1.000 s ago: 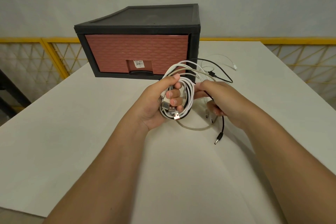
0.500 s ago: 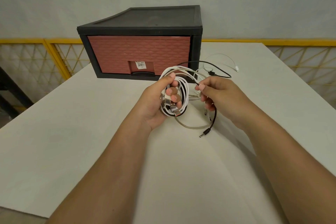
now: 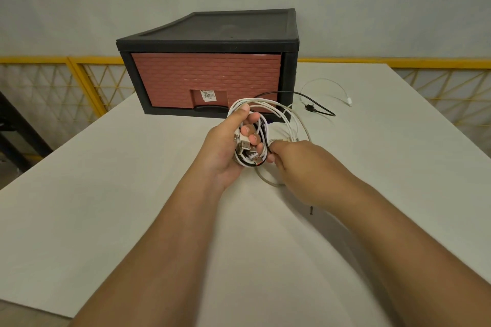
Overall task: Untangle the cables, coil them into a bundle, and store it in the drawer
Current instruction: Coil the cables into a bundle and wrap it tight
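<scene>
Right hand (image 3: 295, 162) has come down and inward from its place half a second ago, now touching the lower right edge of the cable bundle (image 3: 256, 138); the small black plug (image 3: 310, 210) has dropped with it and shows just beneath the right wrist. Cable bundle: white, grey and black strands looped into an oval coil held above the table (image 3: 106, 194), just in front of the drawer (image 3: 207, 79). Its long axis runs from the person toward the drawer, far end raised, and the metal USB ends (image 3: 245, 147) point down and to the right. Left hand (image 3: 225, 151): palm up, thumb over the top of the coil, fingers curled through the loop and gripping it. Right hand: fingers curled, thumb and fingertips pinching the black cable (image 3: 318, 111) where it leaves the coil; most fingertips hidden. That cable arcs from the coil to lie on the table right of the drawer. White cable (image 3: 326, 82): loose arc on the table beyond it, connector end pointing right, apart from both hands. Drawer: brick-patterned reddish front in a black frame, closed. Yellow railing (image 3: 87, 82): behind the table.
</scene>
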{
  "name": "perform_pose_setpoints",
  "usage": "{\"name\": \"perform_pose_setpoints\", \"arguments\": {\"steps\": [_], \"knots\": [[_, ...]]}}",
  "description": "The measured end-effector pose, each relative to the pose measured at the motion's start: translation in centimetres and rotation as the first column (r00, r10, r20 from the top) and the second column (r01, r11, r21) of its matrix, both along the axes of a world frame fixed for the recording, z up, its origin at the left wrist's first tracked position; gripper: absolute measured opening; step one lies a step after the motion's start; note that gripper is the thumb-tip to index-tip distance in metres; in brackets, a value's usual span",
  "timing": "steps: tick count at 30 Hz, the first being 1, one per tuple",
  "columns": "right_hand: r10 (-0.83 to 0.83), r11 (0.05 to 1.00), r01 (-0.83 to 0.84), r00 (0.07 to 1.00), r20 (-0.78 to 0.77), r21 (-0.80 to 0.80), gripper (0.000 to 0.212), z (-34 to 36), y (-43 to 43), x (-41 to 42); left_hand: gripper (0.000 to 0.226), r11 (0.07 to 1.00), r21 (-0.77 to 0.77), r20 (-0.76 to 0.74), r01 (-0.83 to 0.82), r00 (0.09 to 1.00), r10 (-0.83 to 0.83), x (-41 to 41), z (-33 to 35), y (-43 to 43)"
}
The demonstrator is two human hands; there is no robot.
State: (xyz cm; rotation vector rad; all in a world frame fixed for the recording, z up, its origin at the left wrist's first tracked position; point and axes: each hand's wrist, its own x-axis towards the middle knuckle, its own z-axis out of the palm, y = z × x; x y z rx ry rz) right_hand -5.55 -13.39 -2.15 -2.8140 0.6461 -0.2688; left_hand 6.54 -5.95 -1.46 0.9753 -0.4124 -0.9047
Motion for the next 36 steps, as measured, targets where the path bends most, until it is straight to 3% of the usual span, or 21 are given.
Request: {"name": "perform_pose_setpoints", "arguments": {"steps": [3,8,11,15,21,26,30,36], "knots": [[-0.013,0.991,0.002,0.996,-0.085,-0.134,0.009,0.3,0.8,-0.2,0.028,0.999,0.0,-0.003,-0.049,0.999,0.049,0.3,-0.4,-0.3],[0.022,0.968,-0.102,0.946,-0.325,-0.231,0.023,1.9,2.7,-0.7,0.029,0.992,-0.001,-0.068,-0.129,0.989,0.128,1.1,-0.9,-0.6],[0.028,0.936,-0.13,0.955,-0.296,-0.328,0.015,1.8,3.9,-0.5,0.029,0.987,0.002,-0.093,-0.16,0.983,0.16,1.4,-1.1,-0.8],[0.042,0.912,-0.108,0.984,-0.171,-0.396,0.02,1.5,4.4,0.1,0.029,0.983,0.018,-0.084,-0.183,0.979,0.183,1.2,-1.1,-0.9],[0.076,0.958,-0.085,0.996,-0.045,-0.272,0.021,1.9,3.6,-0.3,0.029,0.987,0.024,-0.042,-0.161,0.986,0.162,1.2,-0.9,-0.7],[-0.078,0.997,0.077,0.997,0.025,0.028,0.013,1.5,0.3,-0.7,0.027,0.997,0.028,0.009,-0.077,0.997,0.077,0.7,-0.6,-0.4],[-0.198,0.975,0.193,0.979,0.043,0.109,0.011,0.5,-2.1,-1.0,0.026,1.0,0.027,0.036,-0.008,0.999,0.007,0.3,-0.3,-0.2],[-0.062,0.972,0.054,0.998,0.026,0.227,0.011,0.4,-1.4,-0.8,0.027,0.996,0.008,-0.039,-0.086,0.996,0.086,0.8,-0.6,-0.3]]}}
